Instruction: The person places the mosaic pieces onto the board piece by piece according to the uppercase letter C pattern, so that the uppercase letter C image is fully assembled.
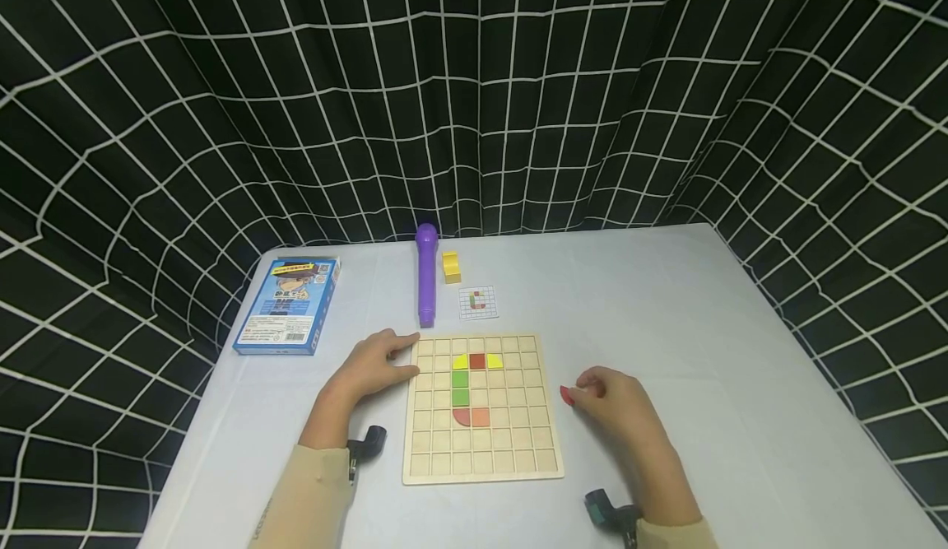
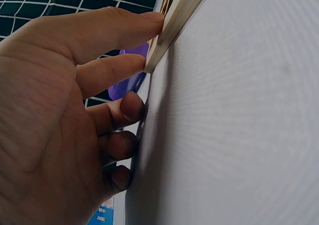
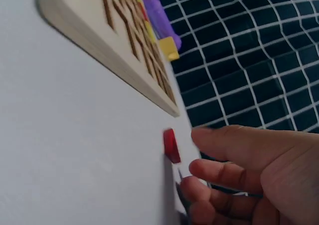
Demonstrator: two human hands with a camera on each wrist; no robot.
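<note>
A wooden grid board (image 1: 513, 442) lies on the table with coloured tiles in a C-like outline: yellow corner pieces, a dark red square (image 1: 477, 361), green squares (image 1: 460, 388), a rounded red piece (image 1: 461, 417) and an orange square (image 1: 480, 417). At its left edge my left hand (image 1: 374, 364) touches the side with thumb and index fingertips; the other fingers (image 2: 119, 145) bend loosely. Right of the board, my right hand (image 1: 618, 401) is over a small red piece (image 1: 566, 396). In the right wrist view a gap separates this red piece (image 3: 172, 145) from the thumb and fingers.
A purple microphone-shaped stick (image 1: 426, 273), a yellow block (image 1: 451, 267) and a small pattern card (image 1: 478, 303) lie behind the board. At the far left is a blue box (image 1: 287, 306). Black curtains with white grid lines (image 1: 474, 88) surround the white table (image 1: 711, 351).
</note>
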